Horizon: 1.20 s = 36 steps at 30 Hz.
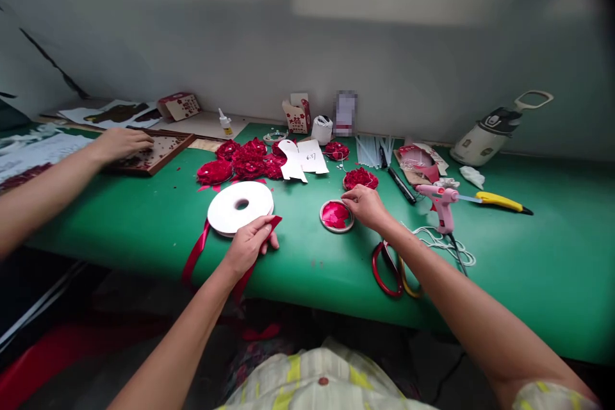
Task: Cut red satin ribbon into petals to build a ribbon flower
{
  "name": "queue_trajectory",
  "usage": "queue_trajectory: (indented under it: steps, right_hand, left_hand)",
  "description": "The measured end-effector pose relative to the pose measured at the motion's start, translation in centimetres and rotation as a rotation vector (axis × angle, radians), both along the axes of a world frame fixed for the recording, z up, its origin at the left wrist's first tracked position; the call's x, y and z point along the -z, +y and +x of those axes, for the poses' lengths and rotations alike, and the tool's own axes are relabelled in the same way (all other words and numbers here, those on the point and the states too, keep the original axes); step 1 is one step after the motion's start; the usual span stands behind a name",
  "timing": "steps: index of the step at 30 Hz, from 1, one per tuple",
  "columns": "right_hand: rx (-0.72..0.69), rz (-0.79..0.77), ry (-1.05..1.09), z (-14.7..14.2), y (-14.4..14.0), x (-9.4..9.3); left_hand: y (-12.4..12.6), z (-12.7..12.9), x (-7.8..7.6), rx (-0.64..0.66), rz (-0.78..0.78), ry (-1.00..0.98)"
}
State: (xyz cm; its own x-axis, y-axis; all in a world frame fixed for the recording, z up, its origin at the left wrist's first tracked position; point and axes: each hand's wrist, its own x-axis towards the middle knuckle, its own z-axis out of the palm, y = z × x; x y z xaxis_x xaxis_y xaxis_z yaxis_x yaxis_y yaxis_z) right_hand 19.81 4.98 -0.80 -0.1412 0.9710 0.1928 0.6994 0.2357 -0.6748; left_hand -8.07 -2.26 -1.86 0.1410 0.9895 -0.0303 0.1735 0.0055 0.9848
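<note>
Hands at a green table with red ribbon and a dish.

The left hand pinches the ribbon beside the white spool. The right hand, fingers loosely curled, touches the rim of the dish, which holds red petals. Another person's hand rests on a tray far left.

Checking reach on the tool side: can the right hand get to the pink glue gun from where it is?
Probably yes. The right hand rests at the small round dish, and the glue gun stands upright just to its right on the green table. Only bare table lies between them.
</note>
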Motion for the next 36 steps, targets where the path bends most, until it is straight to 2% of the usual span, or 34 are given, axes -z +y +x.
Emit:
queue_trajectory:
  steps: [5, 8, 11, 16, 21, 36]
  right_hand:
    - [-0.005, 0.015, 0.087, 0.8, 0.0, -0.6]
    - [-0.059, -0.006, 0.173, 1.0, -0.3, -1.0]
    - [-0.152, -0.055, 0.277, 0.9, -0.3, -1.2]
    - [-0.173, -0.079, 0.438, 0.4, 0.0, 0.0]
    - [-0.124, -0.068, 0.52, 0.1, -0.2, 1.6]
    - [-0.083, -0.137, 0.502, 0.4, -0.3, 2.1]
  left_hand:
    - [1.6, 3.0, -3.3, 0.123, -0.09, -0.106]
    - [3.5, 5.8, -4.5, 0.21, -0.143, -0.17]
    - [5.5, 8.6, -4.4, 0.276, -0.193, -0.196]
    - [6.9, 11.3, -2.3, 0.317, -0.261, -0.197]
    - [6.8, 11.7, -1.1, 0.326, -0.316, -0.214]
    - [6.4, 9.3, -1.4, 0.337, -0.445, -0.043]
